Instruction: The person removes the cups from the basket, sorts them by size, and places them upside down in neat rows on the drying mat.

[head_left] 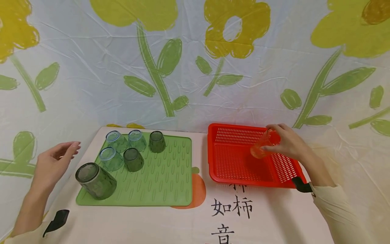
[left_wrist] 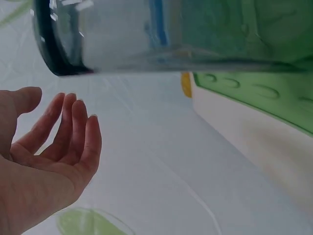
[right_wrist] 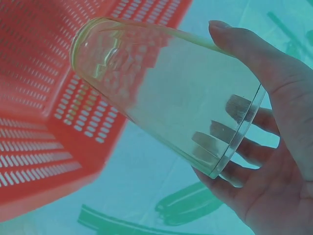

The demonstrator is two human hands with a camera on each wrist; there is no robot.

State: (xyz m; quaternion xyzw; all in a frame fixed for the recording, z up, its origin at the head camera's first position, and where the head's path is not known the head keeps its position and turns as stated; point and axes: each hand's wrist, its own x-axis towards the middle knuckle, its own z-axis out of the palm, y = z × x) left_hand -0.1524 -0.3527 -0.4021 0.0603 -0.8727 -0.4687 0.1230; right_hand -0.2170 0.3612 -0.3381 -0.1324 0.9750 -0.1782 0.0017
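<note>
My right hand (head_left: 287, 144) grips a tall clear drinking glass (head_left: 258, 149) over the right part of a red plastic basket (head_left: 231, 166). In the right wrist view, thumb and fingers wrap one end of the glass (right_wrist: 161, 93), and its other end tilts toward the basket (right_wrist: 29, 196). My left hand (head_left: 53, 161) holds nothing and hovers left of a green drying mat (head_left: 164, 183), its fingers loosely bent. Nearest to it stands a large dark green glass (head_left: 102, 184) on the mat's front left corner; a big glass (left_wrist: 127, 44) fills the top of the left wrist view.
Upside-down on the mat's left half are several smaller glasses: pale blue-green ones (head_left: 112, 162) and two dark grey-green ones (head_left: 134, 161). Tablecloth (head_left: 201, 220) with black characters lies in front. A flower-printed curtain (head_left: 195, 112) rises behind the table.
</note>
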